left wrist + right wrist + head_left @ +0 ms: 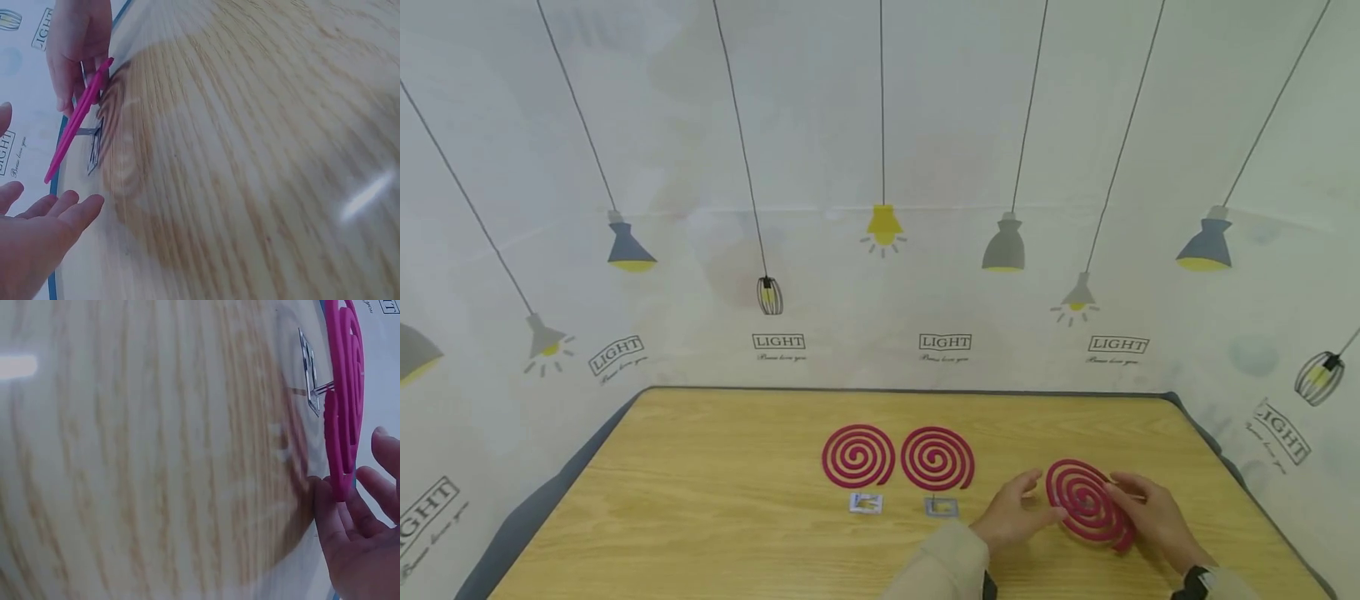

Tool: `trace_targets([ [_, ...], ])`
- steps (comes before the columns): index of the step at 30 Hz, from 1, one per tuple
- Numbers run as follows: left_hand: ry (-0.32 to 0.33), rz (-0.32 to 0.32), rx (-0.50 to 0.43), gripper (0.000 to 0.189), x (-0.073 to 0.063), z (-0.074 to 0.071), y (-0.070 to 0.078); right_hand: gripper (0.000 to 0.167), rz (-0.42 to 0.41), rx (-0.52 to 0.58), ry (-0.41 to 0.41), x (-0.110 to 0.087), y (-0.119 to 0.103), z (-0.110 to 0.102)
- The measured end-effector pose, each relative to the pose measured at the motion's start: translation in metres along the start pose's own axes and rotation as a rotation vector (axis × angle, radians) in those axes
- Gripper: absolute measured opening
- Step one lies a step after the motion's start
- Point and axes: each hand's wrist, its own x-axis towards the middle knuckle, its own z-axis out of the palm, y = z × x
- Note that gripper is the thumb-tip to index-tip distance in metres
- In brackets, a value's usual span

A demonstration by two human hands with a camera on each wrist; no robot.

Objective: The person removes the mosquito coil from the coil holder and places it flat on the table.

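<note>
A magenta mosquito coil (1084, 502) sits tilted on the prong of a thin metal stand (94, 147), raised over the wooden table. My right hand (1152, 515) is at the coil's right edge, with its fingers loosely spread around the rim. In the right wrist view the fingertips (326, 494) lie close under the coil's lower end, and the thumb stands apart. My left hand (1017, 518) is beside the coil's left edge, fingers relaxed and spread. The left wrist view shows a gap between this hand and the coil.
Two more magenta coils, a left one (858, 456) and a right one (937, 458), lie flat on the table (700, 500). In front of them are two small metal stands, one flat (867, 503) and one with a raised prong (942, 507). A lamp-printed curtain (850, 125) surrounds the table.
</note>
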Motion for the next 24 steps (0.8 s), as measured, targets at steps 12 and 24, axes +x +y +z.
trace_targets([
  [12,0.043,0.010,-0.077,0.058,0.003,0.008,0.000,0.053,0.009,0.028,-0.018,0.002,0.000,0.006],
  [24,0.210,-0.007,-0.126,0.047,0.003,0.010,-0.008,0.046,0.006,0.088,-0.045,0.001,-0.009,0.013],
])
